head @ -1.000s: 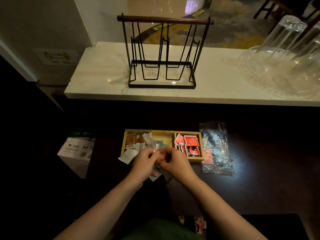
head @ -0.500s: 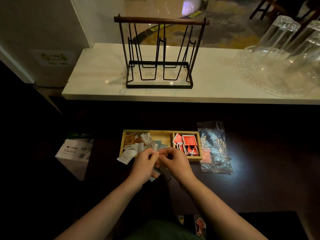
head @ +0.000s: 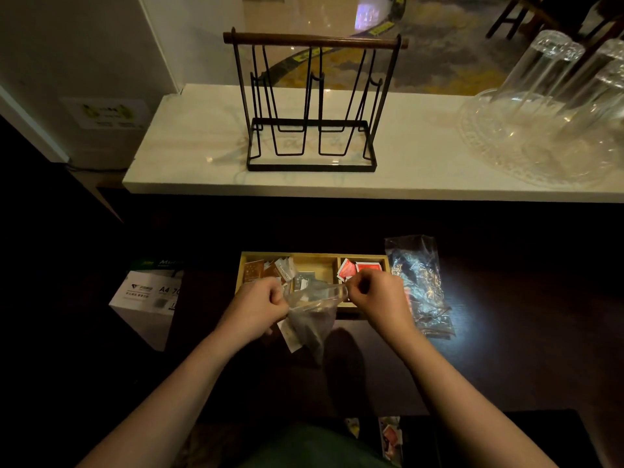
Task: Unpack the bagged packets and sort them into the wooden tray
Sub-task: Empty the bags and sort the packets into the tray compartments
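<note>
A clear plastic bag (head: pixel 312 314) with packets inside hangs between my hands, just in front of the wooden tray (head: pixel 314 263). My left hand (head: pixel 256 307) grips its left edge and my right hand (head: pixel 378 295) pinches its right edge, so the mouth is stretched wide. The tray sits on the dark table. Its left compartment holds brown and white packets (head: pixel 270 270), and the right one holds red packets (head: pixel 354 266). My hands hide the tray's front edge.
Crumpled clear bags (head: pixel 418 285) lie right of the tray. A white paper box (head: pixel 150 300) stands at the left. Behind, a white counter (head: pixel 422 163) carries a black wire rack (head: pixel 310 106) and upturned glasses (head: pixel 553 106) on a clear tray.
My hands were close together on the bag's top. They have now moved apart sideways, and the bag's mouth is pulled open between them.
</note>
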### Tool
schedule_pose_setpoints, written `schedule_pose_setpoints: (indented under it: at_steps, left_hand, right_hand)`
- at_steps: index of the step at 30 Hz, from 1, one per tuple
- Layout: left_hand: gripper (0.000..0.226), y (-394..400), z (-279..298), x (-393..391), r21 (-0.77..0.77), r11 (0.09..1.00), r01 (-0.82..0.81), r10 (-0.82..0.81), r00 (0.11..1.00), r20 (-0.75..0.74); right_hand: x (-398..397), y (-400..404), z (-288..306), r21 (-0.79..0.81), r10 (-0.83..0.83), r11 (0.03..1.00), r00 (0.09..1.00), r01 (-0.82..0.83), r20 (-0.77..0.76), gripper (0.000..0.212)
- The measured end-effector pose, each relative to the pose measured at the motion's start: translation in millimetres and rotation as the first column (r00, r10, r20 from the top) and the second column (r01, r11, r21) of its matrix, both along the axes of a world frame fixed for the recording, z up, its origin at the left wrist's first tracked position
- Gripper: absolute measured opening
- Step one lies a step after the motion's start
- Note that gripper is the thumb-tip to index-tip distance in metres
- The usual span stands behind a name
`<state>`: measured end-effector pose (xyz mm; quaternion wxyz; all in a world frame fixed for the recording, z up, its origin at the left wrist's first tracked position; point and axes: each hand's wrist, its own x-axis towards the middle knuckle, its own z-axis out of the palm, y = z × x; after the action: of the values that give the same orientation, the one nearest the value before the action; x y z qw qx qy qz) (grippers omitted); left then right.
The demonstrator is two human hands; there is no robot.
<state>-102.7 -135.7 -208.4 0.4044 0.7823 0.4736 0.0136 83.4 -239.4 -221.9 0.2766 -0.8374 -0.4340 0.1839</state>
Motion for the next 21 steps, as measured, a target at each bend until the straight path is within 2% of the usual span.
schedule_pose_setpoints:
  at_steps: [2,4,6,8,9,11,13,14,15,18,21]
  left_hand:
    - [0.013,1.8,7.3,4.5,0.052,0.998,0.025,-0.023,0.999,-0.039]
    - [0.013,1.2,13.0,11.9,0.042,0.999,0.024,-0.022,0.999,-0.029]
    - [0.010,-1.8,17.2,20.2,0.009,1.000,-0.003,0.003,1.000,0.012]
    - [0.007,-5.7,18.7,27.0,-0.059,0.997,-0.052,0.056,0.996,0.074]
    - [0.007,-7.6,18.7,29.7,-0.101,0.992,-0.077,0.087,0.991,0.104]
    - [0.008,-10.2,19.7,33.3,-0.139,0.983,-0.116,0.135,0.982,0.134]
    - [0.004,-12.0,23.1,34.4,-0.174,0.977,-0.122,0.152,0.974,0.170]
    - [0.004,-12.7,24.6,34.3,-0.206,0.972,-0.116,0.158,0.967,0.200]
    - [0.005,-13.1,25.7,33.3,-0.235,0.966,-0.108,0.163,0.959,0.232]
    - [0.008,-4.8,29.8,26.1,-0.270,0.961,-0.059,0.143,0.942,0.305]
    - [0.023,10.7,29.6,16.2,-0.434,0.888,-0.151,0.340,0.851,0.400]
  right_hand:
    - [-1.3,0.6,1.4,-0.025,0.054,0.998,0.995,-0.052,0.090,0.014]
    - [-2.8,2.1,4.8,-0.023,0.054,0.998,0.980,-0.051,0.193,0.010]
    - [-4.7,2.7,13.4,0.080,0.020,0.996,0.963,-0.043,0.267,0.007]
    - [-12.5,2.7,24.0,0.211,0.080,0.968,0.964,-0.135,0.252,0.009]
    - [-19.6,1.7,29.0,0.233,0.172,0.948,0.965,-0.217,0.199,0.014]
    - [-34.0,-0.8,33.1,0.156,0.386,0.906,0.919,-0.394,0.082,0.043]
    - [-40.2,0.0,23.9,0.028,0.505,0.860,0.856,-0.510,0.110,0.066]
    - [-40.4,2.0,18.7,0.001,0.518,0.852,0.841,-0.524,0.155,0.068]
    - [-39.2,4.5,14.1,-0.001,0.506,0.857,0.842,-0.515,0.188,0.063]
    - [-31.0,14.2,16.2,0.032,0.424,0.895,0.871,-0.445,0.249,0.029]
    - [-22.0,21.9,36.6,0.102,0.372,0.907,0.892,-0.408,0.256,0.024]
